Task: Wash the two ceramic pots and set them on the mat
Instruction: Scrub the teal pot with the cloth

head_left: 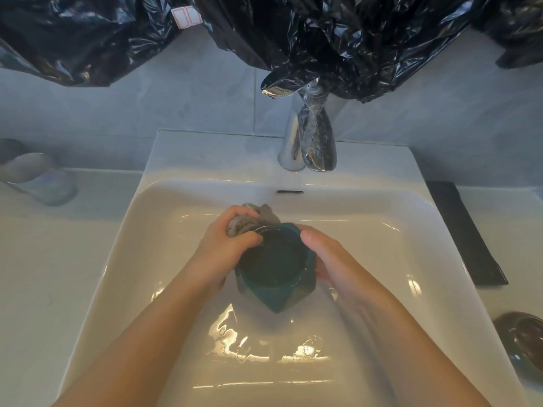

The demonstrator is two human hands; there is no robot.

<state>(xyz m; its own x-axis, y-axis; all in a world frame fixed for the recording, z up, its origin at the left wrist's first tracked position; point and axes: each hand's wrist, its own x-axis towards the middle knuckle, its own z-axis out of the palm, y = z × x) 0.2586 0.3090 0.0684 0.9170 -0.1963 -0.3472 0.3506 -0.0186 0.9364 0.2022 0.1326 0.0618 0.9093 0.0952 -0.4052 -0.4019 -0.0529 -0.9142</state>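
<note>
A dark teal faceted ceramic pot [276,277] is held over the white sink [182,201], its opening facing me. My right hand [323,257] grips its right side, thumb on the rim. My left hand [232,239] presses a grey cloth [255,220] against the pot's upper left rim. A second, dark brown pot [523,336] lies on the counter at the right edge, partly cut off. A dark mat [464,233] lies on the counter right of the sink.
A chrome tap [308,142] stands behind the basin; no water stream is visible. Water pools in the sink bottom. Black plastic sheeting [323,39] hangs on the wall above. A clear glass [38,177] stands on the left counter.
</note>
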